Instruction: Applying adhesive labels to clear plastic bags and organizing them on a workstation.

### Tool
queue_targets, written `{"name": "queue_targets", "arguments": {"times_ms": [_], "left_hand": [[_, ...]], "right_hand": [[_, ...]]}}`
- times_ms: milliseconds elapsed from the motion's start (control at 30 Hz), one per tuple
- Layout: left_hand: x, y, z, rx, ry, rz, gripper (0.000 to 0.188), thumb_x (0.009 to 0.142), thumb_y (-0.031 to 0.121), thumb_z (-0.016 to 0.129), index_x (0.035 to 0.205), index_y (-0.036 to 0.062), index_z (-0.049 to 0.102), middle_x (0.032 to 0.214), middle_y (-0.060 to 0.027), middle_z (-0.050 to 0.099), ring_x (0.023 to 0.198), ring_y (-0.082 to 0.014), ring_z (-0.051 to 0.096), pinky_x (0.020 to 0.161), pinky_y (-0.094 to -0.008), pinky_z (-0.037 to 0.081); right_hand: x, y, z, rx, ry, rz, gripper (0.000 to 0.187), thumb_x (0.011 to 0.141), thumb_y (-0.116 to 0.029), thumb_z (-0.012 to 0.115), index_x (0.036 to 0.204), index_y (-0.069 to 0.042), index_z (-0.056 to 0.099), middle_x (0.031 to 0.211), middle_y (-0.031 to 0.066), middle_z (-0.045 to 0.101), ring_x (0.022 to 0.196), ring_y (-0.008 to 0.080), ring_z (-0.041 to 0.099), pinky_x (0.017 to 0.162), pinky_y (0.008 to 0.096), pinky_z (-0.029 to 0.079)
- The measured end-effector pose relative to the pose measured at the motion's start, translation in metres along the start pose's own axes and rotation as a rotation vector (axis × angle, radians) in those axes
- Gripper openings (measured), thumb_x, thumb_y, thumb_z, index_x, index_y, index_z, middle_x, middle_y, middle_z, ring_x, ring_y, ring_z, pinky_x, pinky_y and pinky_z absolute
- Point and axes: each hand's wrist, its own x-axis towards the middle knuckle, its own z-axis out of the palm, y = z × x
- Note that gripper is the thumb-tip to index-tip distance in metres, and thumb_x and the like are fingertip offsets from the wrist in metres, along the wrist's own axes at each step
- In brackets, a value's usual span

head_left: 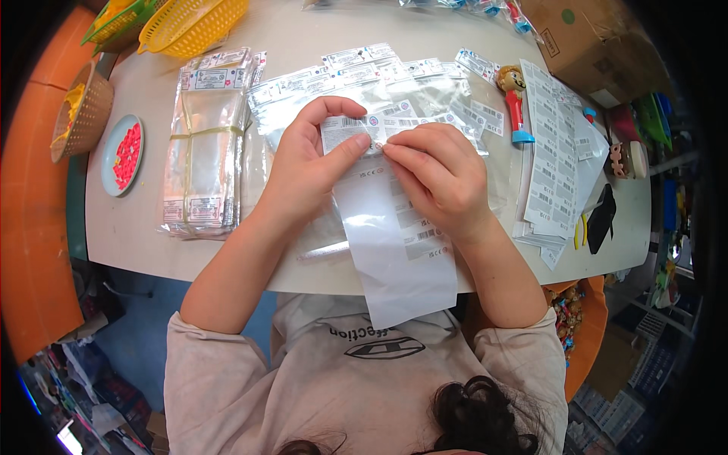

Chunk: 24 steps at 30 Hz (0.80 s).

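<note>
Sheet [375, 235] pinched by left hand [312, 148], right hand [447, 178]

Appears to be a packing workshop, per bundled clear bags [208, 161], label sheets [379, 231], yellow basket [193, 29] and cardboard box [599, 57].

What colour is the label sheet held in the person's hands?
The label sheet is white with dark printing; the head view shows it best.
</note>
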Motion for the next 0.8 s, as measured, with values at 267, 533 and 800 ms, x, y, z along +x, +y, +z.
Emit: {"name": "queue_targets", "arguments": {"times_ms": [267,533,800], "left_hand": [[-0.0002,0.001,-0.0001,0.063,-0.009,0.055,0.027,0.086,0.005,0.067,0.111,0.0013,0.058,0.114,-0.0071,0.057,0.11,-0.0143,0.051,0.098,-0.0286,0.042],[-0.001,0.0022,0.0003,0.067,-0.007,0.043,0.027,0.086,0.006,0.067,0.111,0.0016,0.058,0.113,-0.0069,0.057,0.11,-0.014,0.051,0.097,-0.0282,0.042],[-0.0015,-0.0004,0.0006,0.087,-0.005,0.037,0.025,0.087,0.006,0.067,0.111,0.0019,0.058,0.113,-0.0066,0.058,0.108,-0.0132,0.052,0.095,-0.0274,0.043]], "right_hand": [[0.0003,-0.0006,0.0003,0.021,-0.007,0.022,0.023,0.067,0.005,0.077,0.088,0.0,0.07,0.091,0.0097,0.067,0.08,0.0255,0.065,0.068,0.0336,0.054],[0.0,-0.0007,-0.0003,0.059,-0.022,0.06,0.022,0.067,0.006,0.076,0.088,0.0,0.07,0.091,0.0101,0.067,0.08,0.0248,0.065,0.069,0.033,0.053],[-0.0012,-0.0029,-0.0013,0.123,-0.059,0.17,0.018,0.072,0.005,0.075,0.089,0.0,0.07,0.092,0.01,0.067,0.081,0.025,0.065,0.07,0.0327,0.053]]}}
